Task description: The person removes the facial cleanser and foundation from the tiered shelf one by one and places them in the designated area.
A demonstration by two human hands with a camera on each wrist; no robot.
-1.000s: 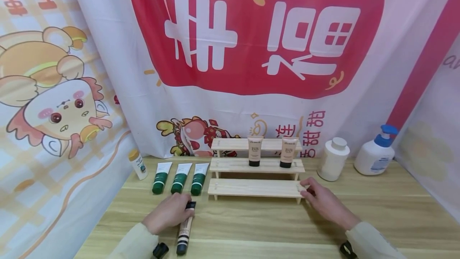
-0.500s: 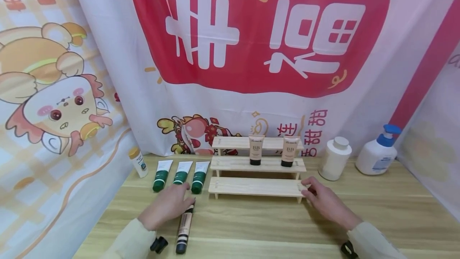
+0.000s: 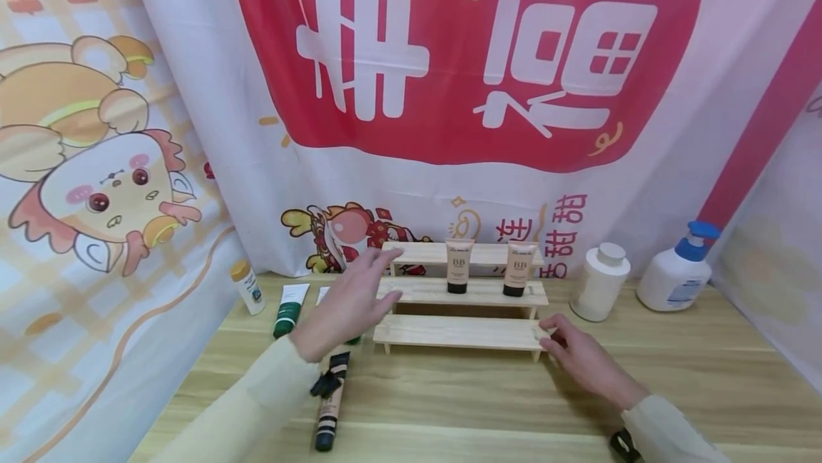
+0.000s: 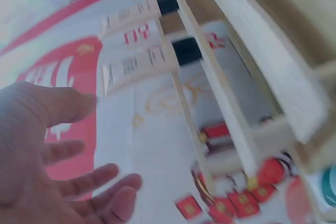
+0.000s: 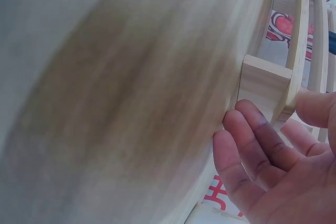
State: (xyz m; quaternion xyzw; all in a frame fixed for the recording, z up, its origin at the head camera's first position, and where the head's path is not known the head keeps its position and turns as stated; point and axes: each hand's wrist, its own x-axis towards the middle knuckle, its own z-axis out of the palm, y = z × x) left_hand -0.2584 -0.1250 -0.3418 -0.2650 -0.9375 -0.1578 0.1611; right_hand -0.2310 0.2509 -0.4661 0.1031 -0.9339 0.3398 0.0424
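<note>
A three-tier wooden display rack (image 3: 459, 332) stands on the table. Two beige BB cream tubes, one left (image 3: 459, 267) and one right (image 3: 519, 269), stand upright on its middle tier, black caps down. My left hand (image 3: 349, 300) is at the rack's left end, thumb and fingers spread apart, holding nothing; the left wrist view shows its bare palm (image 4: 31, 171). At the rack's front right corner, my right hand (image 3: 581, 357) pinches the end of the lowest board between thumb and fingers. A beige tube with black ends (image 3: 330, 413) lies on the table below my left forearm.
Green-and-white tubes (image 3: 292, 309) lie left of the rack, partly hidden by my left hand. A small yellow-capped bottle (image 3: 247, 287) stands at the far left. A white bottle (image 3: 600, 283) and a blue-topped pump bottle (image 3: 676, 274) stand at the right, before the curtain (image 3: 411, 185).
My left hand has let go of the beige tube with black ends and moved up and forward to the rack's left end. My right hand stays at the rack's corner.
</note>
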